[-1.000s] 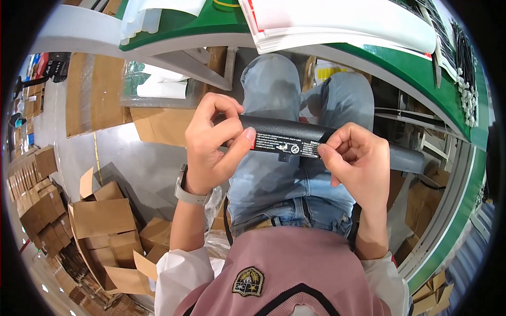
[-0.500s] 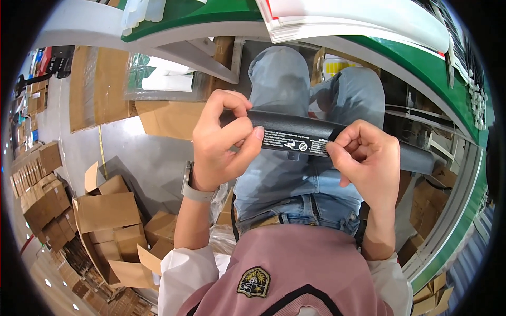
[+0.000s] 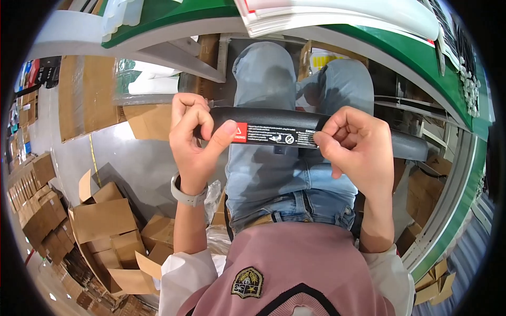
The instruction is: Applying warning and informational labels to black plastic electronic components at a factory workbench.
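A long black plastic bar (image 3: 266,117) with rounded edges lies across in front of me, above my thighs. Along its near face runs a warning label (image 3: 274,135), red at its left end and black with white print elsewhere. My left hand (image 3: 191,145) is closed round the bar's left end, its thumb laid beside the red part. At the label's right end, the thumb and curled fingers of my right hand (image 3: 361,150) pinch together. They hide that end, so how firmly they grip it is unclear. The bar runs on to the right past this hand.
A green-topped table (image 3: 406,55) curves round ahead and to the right, with a stack of white sheets (image 3: 337,16) on it. Open cardboard boxes (image 3: 103,216) stand on the floor at left. Black cables (image 3: 464,68) hang at the far right edge.
My left hand has shifted left and its thumb has opened away from the fingers, uncovering the label's red end. The bar and my right hand sit slightly farther left in view.
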Available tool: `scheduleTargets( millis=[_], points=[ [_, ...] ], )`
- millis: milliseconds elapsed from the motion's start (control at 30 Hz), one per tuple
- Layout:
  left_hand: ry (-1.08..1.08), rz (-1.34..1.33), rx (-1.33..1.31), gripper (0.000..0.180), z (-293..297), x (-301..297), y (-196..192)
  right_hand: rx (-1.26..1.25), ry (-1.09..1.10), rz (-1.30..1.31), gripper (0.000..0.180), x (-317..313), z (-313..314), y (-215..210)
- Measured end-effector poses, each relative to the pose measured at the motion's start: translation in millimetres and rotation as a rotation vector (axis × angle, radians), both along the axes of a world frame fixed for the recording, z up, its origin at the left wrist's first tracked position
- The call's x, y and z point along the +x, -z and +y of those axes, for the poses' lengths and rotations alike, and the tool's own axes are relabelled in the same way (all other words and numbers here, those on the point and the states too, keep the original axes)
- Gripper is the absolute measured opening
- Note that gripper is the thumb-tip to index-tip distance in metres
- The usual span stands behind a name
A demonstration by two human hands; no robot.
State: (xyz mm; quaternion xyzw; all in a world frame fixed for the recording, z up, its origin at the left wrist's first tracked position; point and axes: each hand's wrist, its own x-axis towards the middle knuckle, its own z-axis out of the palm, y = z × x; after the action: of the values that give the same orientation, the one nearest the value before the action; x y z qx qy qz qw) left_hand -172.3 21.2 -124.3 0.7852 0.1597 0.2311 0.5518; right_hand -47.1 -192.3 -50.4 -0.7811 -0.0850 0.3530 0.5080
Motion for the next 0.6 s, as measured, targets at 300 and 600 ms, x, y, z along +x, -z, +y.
scheduleTargets(
  millis=[300, 600],
  points=[
    [-0.011, -0.013, -0.033, 0.043, -5, -1, 4, -0.042, -0.001, -0.001, 0.012, 2, 0, 1],
    [-0.049, 0.004, 0.006, 0.036, -8, 2, -10, -0.335, -0.253, -1.022, 0.039, 0, -10, -9]
  ],
)
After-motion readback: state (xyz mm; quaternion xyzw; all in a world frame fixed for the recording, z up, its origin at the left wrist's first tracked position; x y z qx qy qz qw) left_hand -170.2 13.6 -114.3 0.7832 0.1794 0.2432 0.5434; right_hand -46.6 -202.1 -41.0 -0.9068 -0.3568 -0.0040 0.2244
